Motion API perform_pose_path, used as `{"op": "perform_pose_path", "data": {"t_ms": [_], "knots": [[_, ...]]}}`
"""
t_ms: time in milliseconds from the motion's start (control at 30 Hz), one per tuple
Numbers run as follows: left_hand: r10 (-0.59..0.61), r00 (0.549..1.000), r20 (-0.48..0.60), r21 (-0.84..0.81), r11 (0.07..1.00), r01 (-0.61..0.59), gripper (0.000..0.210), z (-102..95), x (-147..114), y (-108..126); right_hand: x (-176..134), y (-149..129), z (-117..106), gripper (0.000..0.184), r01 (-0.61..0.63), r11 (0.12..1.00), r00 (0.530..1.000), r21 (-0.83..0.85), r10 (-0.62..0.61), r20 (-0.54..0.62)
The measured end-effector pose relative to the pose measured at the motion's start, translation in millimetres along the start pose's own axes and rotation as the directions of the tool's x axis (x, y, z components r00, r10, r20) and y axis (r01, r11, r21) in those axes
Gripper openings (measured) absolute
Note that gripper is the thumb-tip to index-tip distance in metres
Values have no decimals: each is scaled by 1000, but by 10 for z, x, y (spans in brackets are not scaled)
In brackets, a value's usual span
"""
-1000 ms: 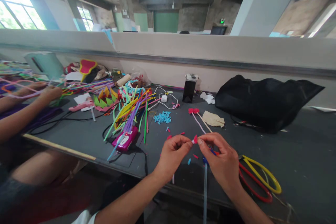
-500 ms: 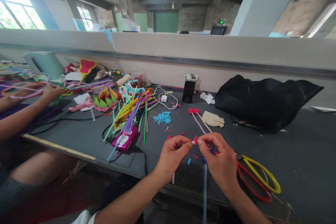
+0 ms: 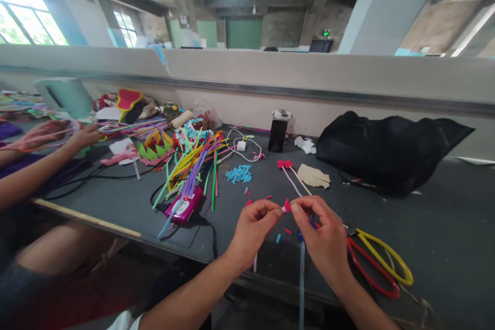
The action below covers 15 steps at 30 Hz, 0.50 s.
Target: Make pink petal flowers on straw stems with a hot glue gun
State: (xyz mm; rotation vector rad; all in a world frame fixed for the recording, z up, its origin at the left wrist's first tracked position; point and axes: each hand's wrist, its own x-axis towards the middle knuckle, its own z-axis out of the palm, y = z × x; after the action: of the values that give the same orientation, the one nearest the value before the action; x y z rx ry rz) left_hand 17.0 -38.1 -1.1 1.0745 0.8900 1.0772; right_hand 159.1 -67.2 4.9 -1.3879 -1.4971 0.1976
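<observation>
My left hand point(image 3: 257, 224) is closed in a pinch on a pale pink pipe cleaner point(image 3: 255, 262), whose lower end hangs below the palm. At its tip is a small red fuzzy piece point(image 3: 287, 205), pinched by the fingertips of my right hand point(image 3: 320, 227). Partly hidden behind the right hand is a blue tool point(image 3: 300, 236) with a long translucent rod point(image 3: 302, 283) sticking out toward me. Small red bits point(image 3: 287, 230) and a blue bit point(image 3: 278, 238) lie under the hands. Just beyond are two stems with red fuzzy heads point(image 3: 285, 164).
Scissors with red and yellow handles point(image 3: 381, 263) lie at right, near a black bag point(image 3: 386, 154). Blue pieces point(image 3: 238, 174), a bundle of pipe cleaners point(image 3: 193, 162) and a magenta box point(image 3: 185, 205) with a cable are left. A co-worker's hands point(image 3: 83, 136) work far left.
My hands keep nearly the same pinch on the pipe cleaner and red piece. The co-worker's right hand has moved right, toward the pile of pipe cleaners.
</observation>
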Motion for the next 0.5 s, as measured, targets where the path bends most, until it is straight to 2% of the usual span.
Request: {"op": "perform_pose_path", "data": {"t_ms": [133,267,367,500], "knots": [[-58,998,2,-97,994,58,25,-20,19,-2,16,19,-63,22,-35,999,999,25,35,-6],[-94,995,30,-185,978,98,24,-31,34,4,29,39,-85,19,-56,998,998,28,55,35],[-103,994,38,-191,976,108,24,-31,32,13,27,33,-69,16,-48,998,996,39,45,75],[-127,991,45,-184,974,133,25,-31,28,15,13,22,-48,13,-17,999,998,43,15,62]]}}
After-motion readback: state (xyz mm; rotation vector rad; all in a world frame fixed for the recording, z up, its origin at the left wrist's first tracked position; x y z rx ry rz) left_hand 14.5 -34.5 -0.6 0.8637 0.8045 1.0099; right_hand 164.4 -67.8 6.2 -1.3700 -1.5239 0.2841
